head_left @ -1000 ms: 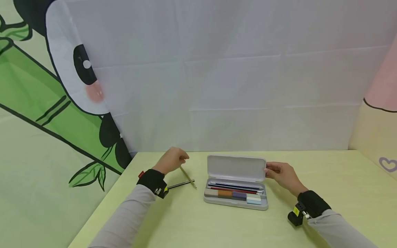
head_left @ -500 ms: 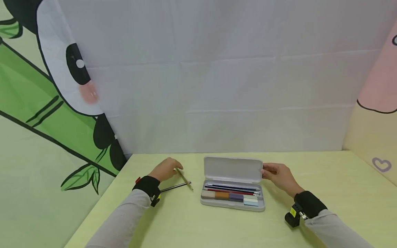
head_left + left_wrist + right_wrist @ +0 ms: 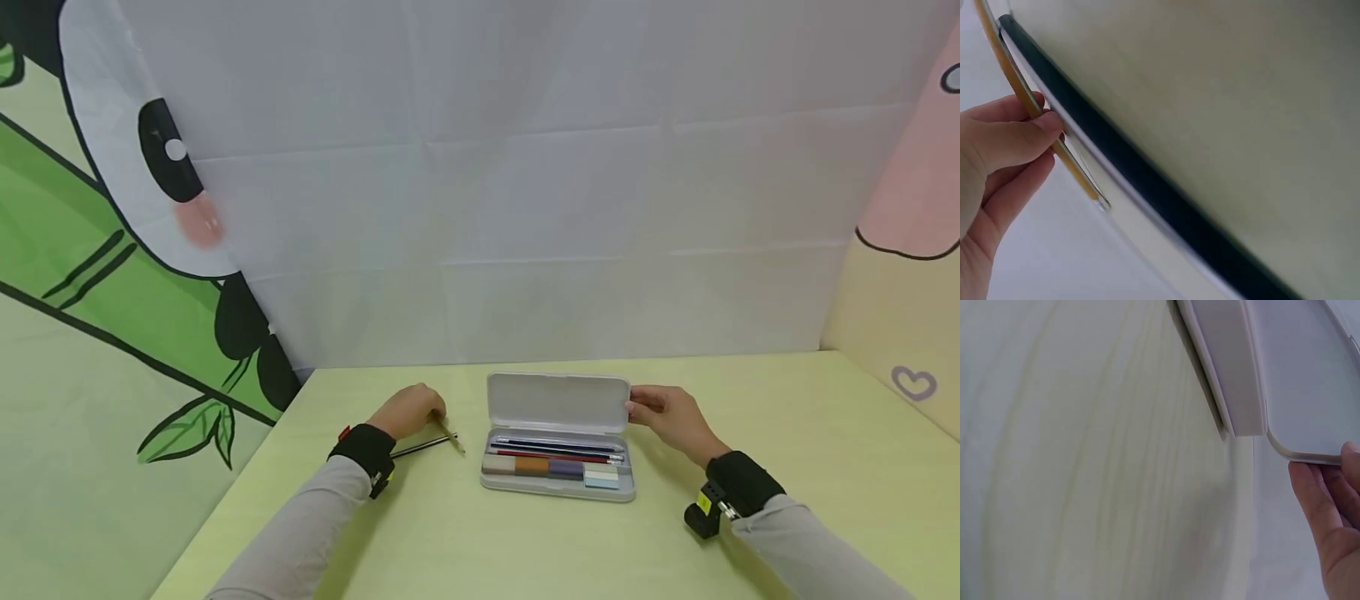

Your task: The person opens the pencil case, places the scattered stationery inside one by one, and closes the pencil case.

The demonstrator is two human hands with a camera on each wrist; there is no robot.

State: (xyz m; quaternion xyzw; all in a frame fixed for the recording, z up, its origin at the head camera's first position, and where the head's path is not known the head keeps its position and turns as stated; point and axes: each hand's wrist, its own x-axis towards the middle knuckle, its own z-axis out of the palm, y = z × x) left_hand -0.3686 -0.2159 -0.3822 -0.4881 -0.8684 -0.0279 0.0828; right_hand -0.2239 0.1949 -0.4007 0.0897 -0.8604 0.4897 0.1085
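Note:
My left hand [image 3: 408, 411] pinches a yellow pencil [image 3: 453, 440] between thumb and fingers, left of the case. Up close in the left wrist view, the pencil [image 3: 1079, 172] has a silvery end. Under it, a dark slender pen or pencil [image 3: 420, 447] lies on the table, partly hidden by the hand and wrist strap. A pale grey pencil case [image 3: 558, 493] stands with its lid [image 3: 558, 402] raised. My right hand [image 3: 671, 414] holds the lid's right edge by thumb and fingertips; the right wrist view shows these fingers [image 3: 1319, 503] at the lid's corner.
Inside the case lie several dark pencils and a red pencil [image 3: 551, 456]. A row of coloured blocks [image 3: 531, 466] and a pale blue-and-white eraser [image 3: 601, 476] sit along its front. A white cloth [image 3: 525, 250] hangs behind the pale yellow table [image 3: 480, 550].
My left hand has come down towards the table, and the yellow pencil lies lower and more slanted. The right hand keeps its hold on the lid. The head view has shifted slightly.

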